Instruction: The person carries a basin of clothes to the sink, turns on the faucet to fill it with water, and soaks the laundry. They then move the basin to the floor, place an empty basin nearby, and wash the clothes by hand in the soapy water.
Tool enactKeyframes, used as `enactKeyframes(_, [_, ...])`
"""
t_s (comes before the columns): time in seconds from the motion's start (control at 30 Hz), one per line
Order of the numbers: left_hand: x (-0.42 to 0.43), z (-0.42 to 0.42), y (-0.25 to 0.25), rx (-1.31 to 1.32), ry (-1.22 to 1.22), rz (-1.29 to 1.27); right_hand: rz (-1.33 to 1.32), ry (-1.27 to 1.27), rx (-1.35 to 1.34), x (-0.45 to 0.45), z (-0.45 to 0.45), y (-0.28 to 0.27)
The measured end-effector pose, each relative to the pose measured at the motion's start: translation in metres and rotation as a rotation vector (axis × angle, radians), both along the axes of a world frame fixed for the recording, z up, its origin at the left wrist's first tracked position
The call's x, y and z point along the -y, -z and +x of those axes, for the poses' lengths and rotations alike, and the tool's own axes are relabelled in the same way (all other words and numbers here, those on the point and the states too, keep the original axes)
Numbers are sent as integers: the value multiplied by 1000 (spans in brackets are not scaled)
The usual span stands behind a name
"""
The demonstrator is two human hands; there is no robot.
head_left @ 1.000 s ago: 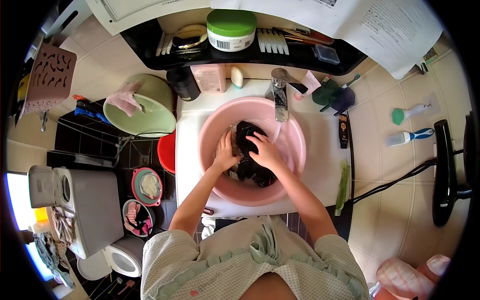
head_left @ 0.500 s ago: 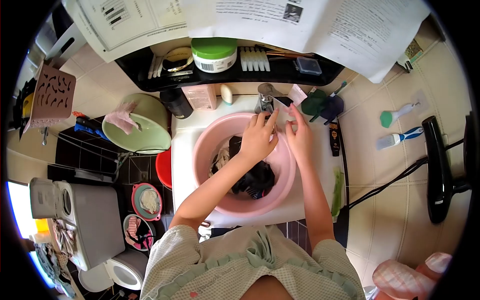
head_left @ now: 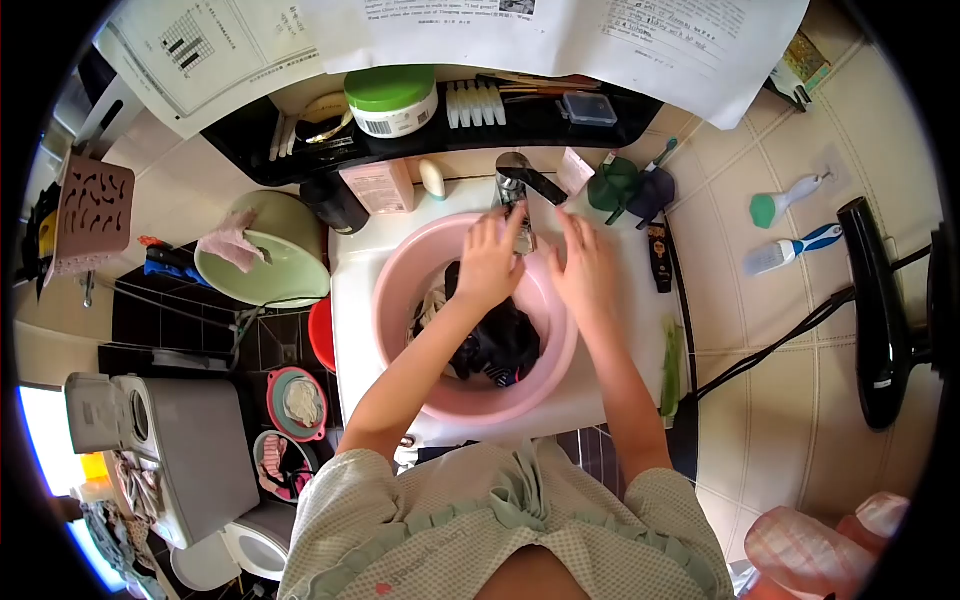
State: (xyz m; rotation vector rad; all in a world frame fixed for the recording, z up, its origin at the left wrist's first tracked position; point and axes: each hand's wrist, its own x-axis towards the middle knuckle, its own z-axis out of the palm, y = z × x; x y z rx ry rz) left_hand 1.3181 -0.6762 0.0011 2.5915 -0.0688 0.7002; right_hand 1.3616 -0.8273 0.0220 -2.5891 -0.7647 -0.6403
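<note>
Tiled washroom, white counter [head_left: 632, 285]: pink basin [head_left: 384, 315] of dark laundry [head_left: 507, 343] set below the faucet [head_left: 511, 182], left hand [head_left: 490, 262] and right hand [head_left: 583, 265] apart near its spout, fingers extended, contact unclear.

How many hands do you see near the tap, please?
2: the left hand reaches over the pink basin to the tap; the right hand is beside it, over the basin's right rim. I see no others.

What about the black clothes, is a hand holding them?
No, the left hand and right hand are both up by the tap, while the black clothes lie in the pink tub.
</note>
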Motion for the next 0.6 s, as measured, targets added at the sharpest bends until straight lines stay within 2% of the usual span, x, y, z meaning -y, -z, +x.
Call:
enactKeyframes(0.07, [-19,-23,21,-81,-72,-95,60,-54,-160,-5,-27,8])
enactKeyframes(0.17, [-51,-66,79,-290,-130,-182,-64,-249,-241,-10,-52,46])
enactKeyframes(0.23, [-65,-98,99,-600,-93,-103,-196,-251,-520,-20,-75,70])
enactKeyframes(0.3, [-61,-122,98,-784,-26,20,-403,-363,-696,-30,-92,90])
enactKeyframes(0.33, [-59,-129,95,-875,10,81,-491,-361,-631,-37,-103,97])
enactKeyframes(0.43, [-46,-131,112,-881,-61,221,-830,-348,-478,-60,-122,114])
enactKeyframes(0.5, [-40,-129,133,-835,-90,434,-839,-264,-235,-73,-121,146])
enactKeyframes(0.6, [-48,-119,146,-873,-79,346,-796,-86,17,-92,-110,214])
